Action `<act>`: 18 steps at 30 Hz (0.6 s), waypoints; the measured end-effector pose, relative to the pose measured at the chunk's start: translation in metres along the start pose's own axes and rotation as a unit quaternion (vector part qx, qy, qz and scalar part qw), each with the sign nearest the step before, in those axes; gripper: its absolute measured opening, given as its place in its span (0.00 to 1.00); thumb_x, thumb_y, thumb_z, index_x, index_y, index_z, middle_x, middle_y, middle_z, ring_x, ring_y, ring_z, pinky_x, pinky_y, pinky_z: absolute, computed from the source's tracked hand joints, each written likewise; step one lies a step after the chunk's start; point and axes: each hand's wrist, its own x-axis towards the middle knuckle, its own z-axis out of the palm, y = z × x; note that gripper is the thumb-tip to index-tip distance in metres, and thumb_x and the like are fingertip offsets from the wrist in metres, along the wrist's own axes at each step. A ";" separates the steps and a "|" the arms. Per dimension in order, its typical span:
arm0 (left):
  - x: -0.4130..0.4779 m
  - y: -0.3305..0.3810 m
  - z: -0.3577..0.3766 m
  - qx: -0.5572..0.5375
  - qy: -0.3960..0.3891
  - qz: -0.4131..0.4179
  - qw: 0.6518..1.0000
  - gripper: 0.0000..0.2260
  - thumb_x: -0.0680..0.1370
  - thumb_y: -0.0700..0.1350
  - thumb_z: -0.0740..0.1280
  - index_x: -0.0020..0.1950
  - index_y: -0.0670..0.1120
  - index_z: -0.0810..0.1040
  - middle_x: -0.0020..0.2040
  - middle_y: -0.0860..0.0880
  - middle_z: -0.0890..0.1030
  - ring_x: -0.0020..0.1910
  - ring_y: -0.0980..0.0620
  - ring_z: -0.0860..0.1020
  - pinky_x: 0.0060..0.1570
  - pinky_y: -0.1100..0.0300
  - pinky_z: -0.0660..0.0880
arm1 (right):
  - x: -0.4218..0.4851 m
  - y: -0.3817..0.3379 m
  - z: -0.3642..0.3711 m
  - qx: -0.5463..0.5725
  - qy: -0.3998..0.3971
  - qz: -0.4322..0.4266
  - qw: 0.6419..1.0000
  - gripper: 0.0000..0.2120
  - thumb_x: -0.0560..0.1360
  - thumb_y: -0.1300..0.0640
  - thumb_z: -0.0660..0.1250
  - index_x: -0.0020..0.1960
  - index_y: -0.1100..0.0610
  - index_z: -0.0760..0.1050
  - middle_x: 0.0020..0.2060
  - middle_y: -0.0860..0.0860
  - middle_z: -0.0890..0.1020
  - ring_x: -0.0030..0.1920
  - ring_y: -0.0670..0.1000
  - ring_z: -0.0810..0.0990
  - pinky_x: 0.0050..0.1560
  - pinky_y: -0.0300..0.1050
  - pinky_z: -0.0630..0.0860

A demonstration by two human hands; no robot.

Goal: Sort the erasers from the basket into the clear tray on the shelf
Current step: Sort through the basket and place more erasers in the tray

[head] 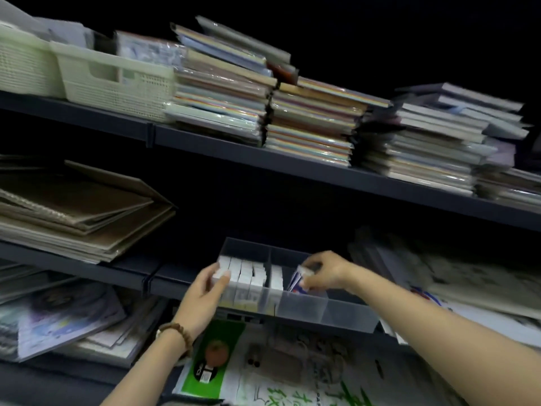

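Head view: at 6 o'clock, on the front edge of the dark middle shelf (126,273), one clear tray (345,316), divided into at least three compartments. In its 9 o'clock compartment, four rows of white erasers (248,276), upright and packed tight; number in each row not possible to tell. In the next compartment, toward 3 o'clock, one single white row (276,278), close against the divider. At 7 o'clock, one left hand (202,297), thumb and fingers closed around one white eraser (220,276) at the 9 o'clock end of the packed rows; on its wrist, one bracelet of brown beads (175,332). At 5 o'clock, one right hand (323,272), pinching with the fingertips one eraser in blue and white wrapper (297,279), tilted, inside the same compartment as the single white row and just beside it. On the top shelf at 10 o'clock, two cream baskets (117,83), side by side and touching; from 12 to 2 o'clock, three tall stacks of wrapped paper packs (313,127). At 9 o'clock, one pile of brown notebooks (76,206). Below the tray, at 6 o'clock, one green and white package (216,367). At 3 o'clock, only blurred printed sheets.
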 end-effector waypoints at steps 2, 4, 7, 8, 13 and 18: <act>0.002 -0.004 0.000 0.010 -0.007 0.003 1.000 0.21 0.77 0.54 0.61 0.70 0.52 0.67 0.71 0.52 0.66 0.70 0.53 0.64 0.67 0.57 0.64 | 0.010 -0.003 0.012 -0.036 0.023 0.002 0.999 0.27 0.71 0.63 0.72 0.68 0.61 0.69 0.61 0.58 0.76 0.42 0.47 0.78 0.29 0.30 0.74; 0.003 -0.003 -0.002 0.007 -0.013 0.000 1.000 0.20 0.77 0.55 0.61 0.68 0.53 0.67 0.71 0.52 0.67 0.70 0.53 0.65 0.66 0.57 0.64 | 0.019 -0.003 0.021 -0.026 0.036 0.019 0.999 0.26 0.71 0.64 0.71 0.67 0.62 0.70 0.60 0.58 0.77 0.47 0.51 0.80 0.39 0.37 0.79; 0.002 -0.003 -0.002 0.009 -0.014 -0.004 1.000 0.19 0.77 0.56 0.61 0.67 0.54 0.69 0.71 0.53 0.67 0.70 0.53 0.64 0.66 0.56 0.64 | 0.026 -0.001 0.031 -0.014 0.050 0.047 0.998 0.25 0.70 0.63 0.73 0.66 0.62 0.71 0.60 0.58 0.78 0.54 0.55 0.80 0.53 0.45 0.79; 0.002 -0.004 -0.001 0.009 -0.012 -0.003 1.000 0.19 0.77 0.56 0.61 0.66 0.54 0.69 0.71 0.54 0.66 0.70 0.53 0.64 0.67 0.56 0.64 | 0.028 0.001 0.033 -0.013 0.053 0.052 0.997 0.26 0.70 0.62 0.73 0.66 0.63 0.71 0.61 0.58 0.77 0.57 0.55 0.79 0.56 0.45 0.78; 0.001 -0.004 0.003 0.002 -0.003 -0.003 1.000 0.19 0.75 0.59 0.60 0.65 0.56 0.70 0.72 0.57 0.62 0.71 0.54 0.62 0.70 0.53 0.63 | 0.034 0.011 0.036 0.088 0.057 0.094 0.990 0.18 0.74 0.58 0.70 0.59 0.67 0.74 0.45 0.55 0.80 0.41 0.49 0.79 0.40 0.35 0.76; -0.001 -0.004 0.004 0.001 -0.001 -0.005 1.000 0.17 0.75 0.60 0.59 0.62 0.59 0.69 0.73 0.57 0.62 0.71 0.54 0.62 0.69 0.52 0.63 | 0.042 0.010 0.035 0.183 0.017 0.127 0.975 0.19 0.75 0.59 0.68 0.61 0.70 0.73 0.54 0.61 0.80 0.48 0.54 0.82 0.57 0.48 0.78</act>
